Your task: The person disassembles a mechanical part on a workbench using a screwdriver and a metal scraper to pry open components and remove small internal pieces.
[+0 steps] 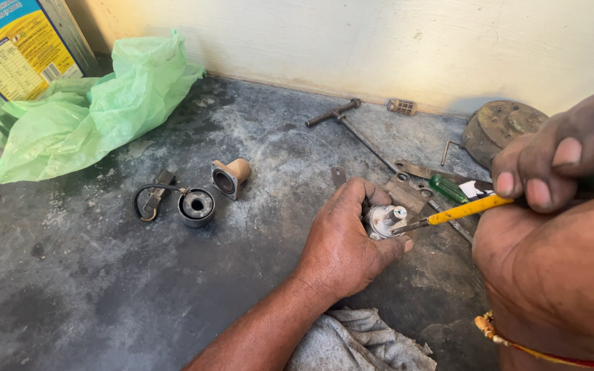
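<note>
My left hand (345, 240) rests on the grey floor and grips a small round metal part (385, 220) with a short stub on top. My right hand (558, 161) is raised at the right and holds a yellow-handled screwdriver (465, 209). The screwdriver's tip touches the side of the metal part. My right knee fills the lower right corner.
A round metal cup with a black ring (194, 205) and a tan flanged tube (232, 176) lie to the left. A green plastic bag (97, 103) and a tin (15, 41) stand at the back left. A T-handle tool (335, 113), green-handled screwdriver (448, 189), round rusty cover (500, 127) and grey rag (359, 343) lie around.
</note>
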